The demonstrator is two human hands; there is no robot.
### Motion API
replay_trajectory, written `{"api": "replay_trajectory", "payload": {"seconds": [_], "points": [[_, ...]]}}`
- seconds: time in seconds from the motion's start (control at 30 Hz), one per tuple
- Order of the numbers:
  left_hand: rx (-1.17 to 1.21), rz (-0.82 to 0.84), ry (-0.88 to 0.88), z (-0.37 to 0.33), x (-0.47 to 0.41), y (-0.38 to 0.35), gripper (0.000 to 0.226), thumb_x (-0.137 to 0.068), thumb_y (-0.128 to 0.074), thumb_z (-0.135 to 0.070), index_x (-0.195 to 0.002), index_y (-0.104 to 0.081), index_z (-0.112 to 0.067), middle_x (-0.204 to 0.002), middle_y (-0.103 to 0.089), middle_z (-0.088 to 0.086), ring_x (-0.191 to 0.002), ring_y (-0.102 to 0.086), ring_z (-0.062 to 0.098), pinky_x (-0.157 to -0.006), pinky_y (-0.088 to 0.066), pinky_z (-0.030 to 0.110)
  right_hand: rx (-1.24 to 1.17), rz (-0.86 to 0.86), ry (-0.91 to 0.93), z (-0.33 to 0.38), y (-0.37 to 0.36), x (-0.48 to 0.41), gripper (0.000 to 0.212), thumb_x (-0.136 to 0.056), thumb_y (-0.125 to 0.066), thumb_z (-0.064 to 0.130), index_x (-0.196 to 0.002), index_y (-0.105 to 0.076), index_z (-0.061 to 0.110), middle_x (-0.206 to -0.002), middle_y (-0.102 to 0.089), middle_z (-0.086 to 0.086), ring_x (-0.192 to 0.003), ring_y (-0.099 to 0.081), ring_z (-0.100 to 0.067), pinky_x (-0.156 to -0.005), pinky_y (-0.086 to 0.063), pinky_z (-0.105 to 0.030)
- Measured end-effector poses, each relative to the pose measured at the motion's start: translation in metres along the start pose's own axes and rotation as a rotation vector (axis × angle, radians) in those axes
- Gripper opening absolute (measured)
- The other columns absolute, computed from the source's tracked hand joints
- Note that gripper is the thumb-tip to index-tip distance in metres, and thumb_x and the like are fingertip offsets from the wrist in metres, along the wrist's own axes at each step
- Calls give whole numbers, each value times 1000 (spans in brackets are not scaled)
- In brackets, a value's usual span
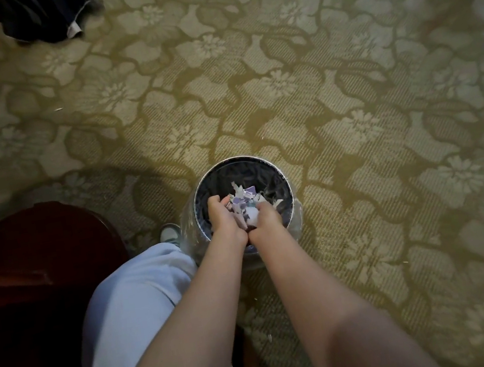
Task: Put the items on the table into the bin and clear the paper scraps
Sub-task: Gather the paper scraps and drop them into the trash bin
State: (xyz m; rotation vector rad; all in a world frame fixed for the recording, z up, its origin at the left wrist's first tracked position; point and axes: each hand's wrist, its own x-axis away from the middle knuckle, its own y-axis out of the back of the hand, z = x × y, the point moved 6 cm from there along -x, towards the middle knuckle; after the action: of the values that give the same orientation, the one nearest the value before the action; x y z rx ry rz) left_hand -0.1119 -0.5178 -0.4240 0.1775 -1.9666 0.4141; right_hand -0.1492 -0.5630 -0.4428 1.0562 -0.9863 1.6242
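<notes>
Head view looks straight down on a round bin point(236, 158) standing on a patterned carpet point(346, 85), with both forearms reaching into its mouth. The left hand point(223, 215) and right hand point(267, 216) are pressed together at the wrists, fingers curled in to cup a heap of white and lilac paper scraps point(245, 203) between them. The heap sits over the opening, roughly level with the rim. The step in hand looks like the release. To do it cleanly, the hands are best lowered below the rim before they part and opened slowly from the fingertips, so the light pieces drop rather than flutter out. A rub of the palms over the opening should shed any bits that cling. A few pale stray flecks point(269, 338) lie on the carpet near the person's legs, so a pick-up round the bin probably remains. The table is not clearly in view.
</notes>
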Motion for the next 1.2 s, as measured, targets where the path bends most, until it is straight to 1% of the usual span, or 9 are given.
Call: {"api": "replay_trajectory", "payload": {"seconds": [0.13,0.3,0.47,0.53,0.63,0.73,1.03,1.13,1.2], "points": [[-11,6,22,-1,5,-2,36,-97,-36,-33,-71,-47,-11,-71,-50,8,-62,-49,21,-58,-40,29,-30,75,-28,0,-4,-9,35,-94,-40,10,-124,-53,-2,-127,-57,-20,-98,-61,-35,-92,-48,-44],[-32,52,27,-1,5,-4,37,-98,-34,-33,-74,-47,-9,-76,-51,11,-67,-49,22,-62,-39,30,-92,146,-90,3,-1,-15,36,-97,-40,12,-129,-44,-2,-126,-53,-21,-126,-47,-33,-105,-40,-38],[-33,63,26,-3,1,0,31,-97,-35,-35,-104,-49,-8,-94,-53,14,-75,-50,22,-82,-40,35,-13,152,-80,6,4,-13,43,-100,-38,17,-139,-35,0,-143,-35,-22,-133,-38,-32,-108,-33,-37],[-68,75,26,-6,6,1,36,-98,-32,-36,-120,-48,-12,-118,-50,17,-89,-53,23,-83,-40,36,33,139,-65,8,9,-10,41,-100,-37,16,-139,-36,0,-143,-36,-23,-133,-38,-32,-108,-33,-37],[-137,97,11,-14,17,3,49,-99,-27,-38,-141,-39,-15,-148,-35,13,-133,-37,27,-104,-30,40,87,140,-46,11,15,-3,41,-101,-35,15,-138,-38,-1,-144,-37,-22,-132,-40,-32,-107,-34,-38],[-199,126,-45,-24,29,1,49,-99,-25,-39,-140,-41,-16,-151,-31,13,-140,-27,27,-110,-24,41,103,152,-11,18,15,10,39,-100,-34,12,-135,-41,-2,-143,-39,-20,-132,-39,-32,-105,-36,-36],[-275,246,-233,-61,101,-25,49,-98,-25,-42,-134,-50,-19,-148,-37,10,-139,-29,23,-112,-19,38,143,296,202,65,-4,79,40,-100,-28,13,-135,-43,0,-145,-40,-17,-135,-37,-29,-109,-31,-36],[-315,303,-344,-81,141,-38,48,-99,-24,-40,-131,-52,-20,-147,-37,11,-138,-31,22,-112,-20,37,136,362,285,84,-16,114,34,-100,-26,13,-109,-57,4,-144,-42,-15,-135,-37,-28,-110,-30,-35],[-323,364,-418,-94,172,-47,48,-99,-23,-39,-132,-51,-18,-147,-37,11,-138,-31,22,-112,-20,35,121,411,339,96,-24,141,36,-100,-25,14,-118,-55,3,-144,-43,-15,-135,-38,-28,-109,-30,-35]]}}
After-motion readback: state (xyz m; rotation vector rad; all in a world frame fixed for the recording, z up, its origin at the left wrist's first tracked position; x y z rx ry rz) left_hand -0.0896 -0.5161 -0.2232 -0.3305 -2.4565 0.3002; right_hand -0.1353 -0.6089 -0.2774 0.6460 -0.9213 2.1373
